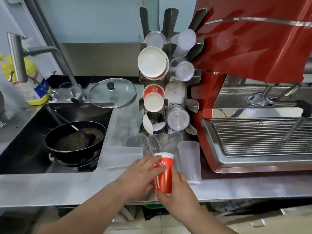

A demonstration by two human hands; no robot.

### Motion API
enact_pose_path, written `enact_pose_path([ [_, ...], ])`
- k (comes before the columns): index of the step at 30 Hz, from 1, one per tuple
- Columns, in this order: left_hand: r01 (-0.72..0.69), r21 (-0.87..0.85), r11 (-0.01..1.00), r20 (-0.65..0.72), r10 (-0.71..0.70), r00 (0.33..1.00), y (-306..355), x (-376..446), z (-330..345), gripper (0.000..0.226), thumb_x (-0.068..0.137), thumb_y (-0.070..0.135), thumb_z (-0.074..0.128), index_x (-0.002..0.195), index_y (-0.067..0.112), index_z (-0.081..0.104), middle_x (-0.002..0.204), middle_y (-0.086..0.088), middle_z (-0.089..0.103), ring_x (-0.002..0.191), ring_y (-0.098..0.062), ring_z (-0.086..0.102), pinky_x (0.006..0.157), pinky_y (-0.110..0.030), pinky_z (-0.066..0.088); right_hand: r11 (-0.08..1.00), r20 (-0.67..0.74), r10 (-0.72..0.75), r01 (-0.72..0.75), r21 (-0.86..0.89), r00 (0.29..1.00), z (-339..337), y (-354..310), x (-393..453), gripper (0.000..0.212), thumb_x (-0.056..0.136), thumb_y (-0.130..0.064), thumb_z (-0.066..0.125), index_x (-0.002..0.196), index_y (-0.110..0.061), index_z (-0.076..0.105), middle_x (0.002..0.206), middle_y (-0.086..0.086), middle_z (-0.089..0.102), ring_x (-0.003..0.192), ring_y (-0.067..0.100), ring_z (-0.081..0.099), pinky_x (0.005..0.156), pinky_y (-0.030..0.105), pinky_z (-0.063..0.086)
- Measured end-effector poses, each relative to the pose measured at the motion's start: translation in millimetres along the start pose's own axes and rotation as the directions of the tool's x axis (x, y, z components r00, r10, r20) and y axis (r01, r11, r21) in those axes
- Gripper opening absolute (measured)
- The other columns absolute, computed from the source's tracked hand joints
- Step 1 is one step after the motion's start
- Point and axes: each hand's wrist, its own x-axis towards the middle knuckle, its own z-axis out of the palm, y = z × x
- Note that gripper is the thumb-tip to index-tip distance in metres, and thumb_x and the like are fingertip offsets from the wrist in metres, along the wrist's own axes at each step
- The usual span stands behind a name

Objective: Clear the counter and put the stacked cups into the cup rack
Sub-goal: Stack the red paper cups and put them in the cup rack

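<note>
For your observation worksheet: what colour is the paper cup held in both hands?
Red with white lettering and white rim, the paper cup; head view.

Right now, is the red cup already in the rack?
No, the red cup stands on the counter, held between the left hand and right hand, in front of the cup rack.

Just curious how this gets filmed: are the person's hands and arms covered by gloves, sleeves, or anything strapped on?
No. The left hand and right hand are bare: no gloves, and no rings or markings that I can make out. Both forearms are uncovered down to the frame's lower edge, with no sleeve, watch, strap or cable showing.
</note>
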Motion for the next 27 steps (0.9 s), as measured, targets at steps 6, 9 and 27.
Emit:
enact_pose_path([
  [6, -0.020, 0.057, 0.998, -0.033, 0.022, 0.999, -3.6, 8.2, 7.4, 0.076, 0.063, 0.040, 0.067, 0.135, 0.033, 0.043, 0.143, -0.007, 0.046, 0.126, -0.025, 0.037, 0.096, -0.042, 0.049, 0.986, 0.003, 0.045, -0.045, 0.158, 0.999, 11.8, 6.1, 5.5, 0.091, 0.076, -0.042, 0.066, 0.149, -0.035, 0.011, 0.123, -0.001, 0.048, 0.096, 0.011, 0.060, 0.077, 0.017, 0.043],
  [9, -0.060, 0.088, 0.994, -0.035, 0.064, 0.997, -6.0, 11.3, 10.4, 0.074, 0.066, 0.040, 0.068, 0.135, 0.031, 0.043, 0.144, -0.009, 0.044, 0.129, -0.028, 0.039, 0.101, -0.045, 0.045, 0.977, 0.009, 0.057, -0.058, 0.205, 0.998, 11.5, 8.1, 6.3, 0.090, 0.076, -0.039, 0.066, 0.148, -0.040, 0.012, 0.117, -0.002, 0.050, 0.095, 0.010, 0.059, 0.079, 0.019, 0.046],
  [27, -0.154, 0.114, 0.981, -0.162, 0.172, 0.972, 0.8, 18.7, 7.8, 0.068, 0.067, 0.036, 0.070, 0.129, 0.019, 0.049, 0.130, -0.012, 0.054, 0.123, -0.032, 0.050, 0.110, -0.048, 0.036, 0.979, 0.031, 0.015, -0.021, 0.205, 0.999, -27.5, 5.3, -8.2, 0.062, 0.070, -0.042, 0.056, 0.131, -0.039, 0.045, 0.117, -0.010, 0.049, 0.093, -0.003, 0.054, 0.072, 0.006, 0.039],
])
